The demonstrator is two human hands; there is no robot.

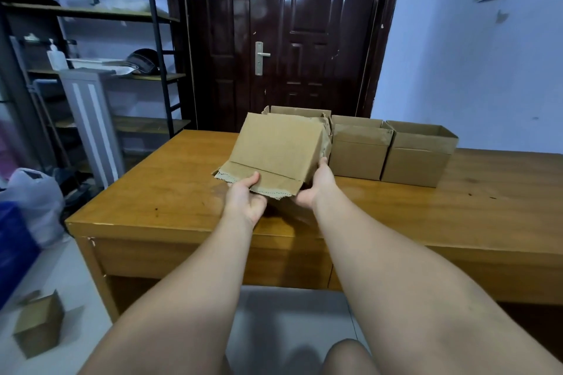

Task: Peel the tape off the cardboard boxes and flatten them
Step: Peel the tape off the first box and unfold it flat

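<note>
I hold a brown cardboard box [278, 149] tilted above the wooden table [170, 201], its open flaps with jagged edges facing me. My left hand [246, 198] grips the lower flap edge, thumb on top. My right hand [316, 184] clasps the box's right bottom corner. Behind the held box, part of another open box [297, 111] shows. Two more open boxes stand upright on the table, one in the middle [358, 155] and one at the right [419, 158]. No tape is plainly visible on the held box.
A small cardboard box [38, 324] lies on the floor at the lower left. A white plastic bag [36, 201] and a blue item sit left of the table. A metal shelf rack [100, 39] stands at the left, a dark door [289, 33] behind the table.
</note>
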